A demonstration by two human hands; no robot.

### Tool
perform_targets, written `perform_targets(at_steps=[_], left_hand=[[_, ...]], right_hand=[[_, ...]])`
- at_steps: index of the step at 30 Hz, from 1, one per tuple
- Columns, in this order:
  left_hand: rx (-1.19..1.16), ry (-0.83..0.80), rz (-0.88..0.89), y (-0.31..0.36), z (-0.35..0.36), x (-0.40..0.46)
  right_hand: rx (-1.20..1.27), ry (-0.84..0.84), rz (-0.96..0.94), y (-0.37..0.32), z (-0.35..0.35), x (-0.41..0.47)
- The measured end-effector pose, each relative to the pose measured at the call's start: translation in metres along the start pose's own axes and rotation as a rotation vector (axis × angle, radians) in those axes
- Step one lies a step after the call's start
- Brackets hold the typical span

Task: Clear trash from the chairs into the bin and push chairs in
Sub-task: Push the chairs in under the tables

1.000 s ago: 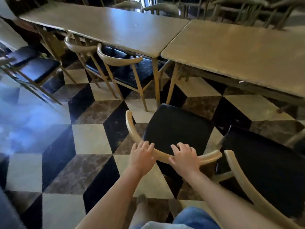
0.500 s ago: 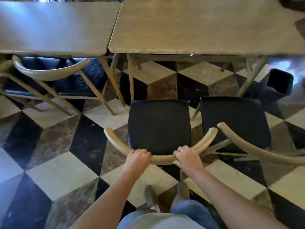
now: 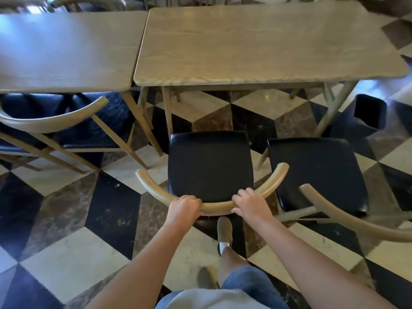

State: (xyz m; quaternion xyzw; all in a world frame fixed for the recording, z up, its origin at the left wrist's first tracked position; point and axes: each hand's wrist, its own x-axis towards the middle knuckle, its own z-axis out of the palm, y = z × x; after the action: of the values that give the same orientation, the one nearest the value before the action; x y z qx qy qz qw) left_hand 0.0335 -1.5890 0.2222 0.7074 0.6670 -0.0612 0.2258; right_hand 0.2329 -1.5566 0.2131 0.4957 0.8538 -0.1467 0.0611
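A wooden chair (image 3: 210, 166) with a black seat and a curved backrest stands in front of me, facing a light wooden table (image 3: 256, 45). My left hand (image 3: 184, 208) grips the left part of the backrest rail. My right hand (image 3: 249, 205) grips the rail just right of its middle. The seat's front edge lies just short of the table's near edge. The seat is bare. A black bin (image 3: 370, 113) stands on the floor past the table's right leg.
A second black-seated chair (image 3: 316, 172) stands close on the right, pulled out from the table. On the left, another chair (image 3: 53, 118) is tucked under a neighbouring table (image 3: 64, 52). The floor is checkered tile. My foot (image 3: 224, 233) is behind the held chair.
The view has swung right and squared up to the table. The chair in both hands has turned to face the table and moved closer to it. My foot has stepped forward.
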Motion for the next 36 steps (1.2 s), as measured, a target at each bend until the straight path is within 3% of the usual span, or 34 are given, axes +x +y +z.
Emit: perform_targets(at_steps=[7,36], left_hand=[[-0.039,-0.027,-0.042,-0.014,-0.037,0.067],[0.100,-0.018,0.100,-0.093,-0.152,0.302]], right_hand=[[0.013,0.007,-0.021,0.025,-0.025,0.073],[-0.061,-0.022,0.022,0.077,-0.095,0.314]])
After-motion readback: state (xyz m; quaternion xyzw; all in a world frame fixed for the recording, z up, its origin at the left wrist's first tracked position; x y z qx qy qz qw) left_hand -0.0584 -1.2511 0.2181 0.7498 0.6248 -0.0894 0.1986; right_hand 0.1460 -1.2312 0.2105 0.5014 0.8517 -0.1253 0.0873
